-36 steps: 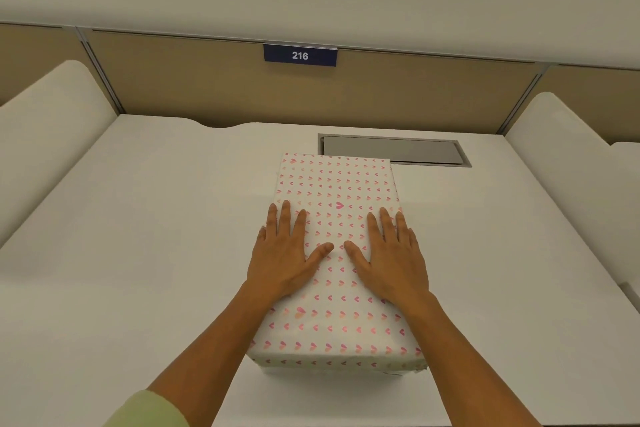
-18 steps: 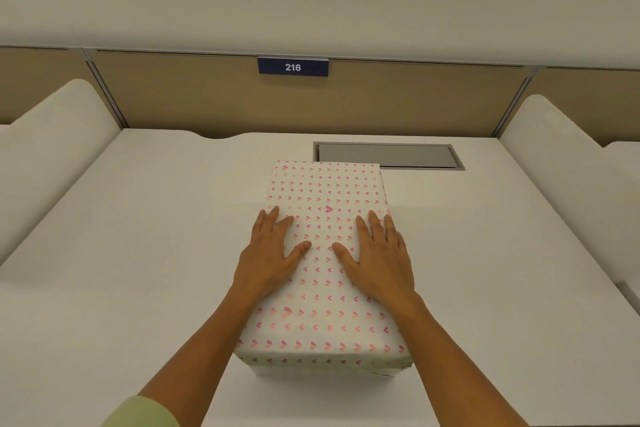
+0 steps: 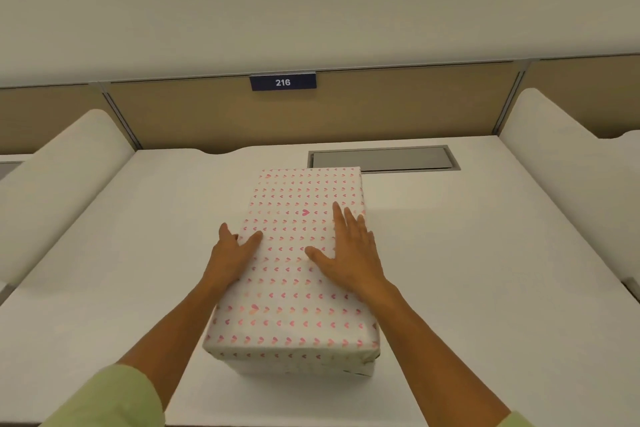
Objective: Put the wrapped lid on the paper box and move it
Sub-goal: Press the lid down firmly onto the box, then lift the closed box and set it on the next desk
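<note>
The wrapped lid [image 3: 294,291], white paper with small pink hearts, sits on the paper box [image 3: 311,369], whose plain white lower wall shows only at the near end. The long box lies lengthwise in the middle of the white table [image 3: 114,270]. My left hand [image 3: 232,253] is at the lid's left edge, thumb on top and fingers curled down over the side. On the right half of the lid my right hand [image 3: 349,253] lies flat, fingers spread and reaching toward the right edge.
A grey recessed hatch [image 3: 381,159] lies in the table just behind the box to the right. Rounded white dividers rise at the left [image 3: 59,177] and right [image 3: 568,163]. A tan back panel carries a blue "216" label [image 3: 283,82].
Both hands have slid apart from the middle of the lid. The left has gone over the left edge, the right has shifted toward the right edge. The box stays where it was.
</note>
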`<act>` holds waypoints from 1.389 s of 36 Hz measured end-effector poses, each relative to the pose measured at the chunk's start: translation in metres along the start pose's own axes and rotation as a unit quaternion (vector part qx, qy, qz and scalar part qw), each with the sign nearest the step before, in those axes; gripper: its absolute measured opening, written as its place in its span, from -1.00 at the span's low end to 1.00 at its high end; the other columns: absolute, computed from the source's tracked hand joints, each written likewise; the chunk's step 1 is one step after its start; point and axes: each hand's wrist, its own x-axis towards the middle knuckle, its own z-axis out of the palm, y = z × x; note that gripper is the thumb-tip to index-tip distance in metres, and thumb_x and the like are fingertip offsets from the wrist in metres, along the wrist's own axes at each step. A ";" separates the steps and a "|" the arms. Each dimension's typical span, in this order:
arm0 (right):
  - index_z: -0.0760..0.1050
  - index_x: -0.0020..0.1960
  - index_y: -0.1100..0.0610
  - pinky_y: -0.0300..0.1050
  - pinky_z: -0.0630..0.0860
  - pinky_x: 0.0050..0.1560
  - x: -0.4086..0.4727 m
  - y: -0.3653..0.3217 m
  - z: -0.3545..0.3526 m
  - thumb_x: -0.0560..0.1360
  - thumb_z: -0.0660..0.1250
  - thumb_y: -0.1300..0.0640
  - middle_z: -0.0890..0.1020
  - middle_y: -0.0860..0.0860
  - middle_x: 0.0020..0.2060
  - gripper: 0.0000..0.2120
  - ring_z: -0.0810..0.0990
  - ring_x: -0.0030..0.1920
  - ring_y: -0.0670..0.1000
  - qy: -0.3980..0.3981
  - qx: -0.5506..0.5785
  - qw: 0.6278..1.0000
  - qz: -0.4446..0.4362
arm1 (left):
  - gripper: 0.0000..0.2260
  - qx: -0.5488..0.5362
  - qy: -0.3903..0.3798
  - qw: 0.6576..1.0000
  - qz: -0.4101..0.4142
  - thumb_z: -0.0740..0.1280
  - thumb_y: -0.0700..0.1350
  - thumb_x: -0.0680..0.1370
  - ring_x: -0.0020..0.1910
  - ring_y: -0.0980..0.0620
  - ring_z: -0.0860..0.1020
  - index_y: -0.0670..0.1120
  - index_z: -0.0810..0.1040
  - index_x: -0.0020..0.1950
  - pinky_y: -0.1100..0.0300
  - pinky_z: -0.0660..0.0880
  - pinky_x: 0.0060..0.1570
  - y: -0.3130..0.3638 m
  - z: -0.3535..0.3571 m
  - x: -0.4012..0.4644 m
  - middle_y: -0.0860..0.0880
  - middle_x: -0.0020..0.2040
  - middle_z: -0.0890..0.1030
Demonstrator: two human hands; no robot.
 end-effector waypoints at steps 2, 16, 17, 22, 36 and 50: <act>-0.27 0.59 -0.12 0.18 -0.22 0.52 -0.001 0.002 -0.005 0.44 0.17 -0.46 -0.21 -0.03 0.62 -0.04 -0.26 0.59 0.11 -0.008 0.035 0.999 -0.009 | -0.17 0.011 -0.010 1.000 -0.015 0.24 0.34 0.51 0.49 -0.22 0.32 -0.05 -0.01 0.60 -0.15 0.37 0.35 0.000 -0.002 0.002 -0.12 0.59 0.22; -0.22 0.60 -0.05 0.32 0.19 0.48 -0.036 0.038 -0.013 0.43 0.30 -0.39 -0.06 0.00 0.62 0.00 0.05 0.59 0.17 -0.041 0.314 0.937 0.149 | -0.18 -0.056 -0.060 0.983 -0.163 0.00 0.46 0.46 0.45 -0.26 0.36 -0.10 0.31 0.50 -0.17 0.30 0.42 0.004 -0.008 -0.002 -0.15 0.51 0.36; -0.21 0.60 -0.05 0.32 0.24 0.46 -0.038 0.040 -0.012 0.43 0.31 -0.37 -0.02 0.00 0.62 0.00 0.12 0.57 0.18 -0.048 0.344 0.923 0.163 | -0.19 -0.073 -0.064 0.980 -0.176 0.01 0.46 0.47 0.44 -0.26 0.38 -0.09 0.33 0.49 -0.17 0.31 0.41 0.002 -0.009 -0.002 -0.15 0.49 0.38; -0.12 0.58 -0.12 0.23 0.45 0.34 -0.044 0.046 0.000 0.45 0.36 -0.31 0.26 -0.01 0.51 -0.08 0.42 0.41 0.13 -0.071 0.464 0.859 0.204 | -0.24 -0.108 -0.080 0.971 -0.200 0.04 0.45 0.46 0.38 -0.27 0.44 -0.07 0.38 0.42 -0.16 0.39 0.34 -0.001 -0.009 0.002 -0.17 0.42 0.45; 0.27 0.41 -0.15 0.17 0.61 0.14 -0.047 0.039 0.016 0.51 0.36 -0.19 0.62 -0.03 0.18 -0.47 0.66 0.10 0.06 -0.080 0.587 0.777 0.213 | -0.38 -0.139 -0.118 0.960 -0.213 0.09 0.39 0.51 0.29 -0.28 0.52 -0.03 0.41 0.36 -0.19 0.46 0.29 -0.002 -0.016 0.014 -0.14 0.25 0.56; 0.30 0.35 -0.14 0.01 0.63 -0.08 -0.017 -0.022 0.031 0.51 0.36 -0.19 0.64 -0.02 0.12 -0.52 0.68 0.06 0.06 -0.070 0.577 0.791 0.192 | -0.38 -0.139 -0.106 0.967 -0.188 0.08 0.36 0.55 0.31 -0.28 0.51 -0.06 0.41 0.40 -0.22 0.42 0.33 -0.006 -0.075 0.044 -0.16 0.35 0.52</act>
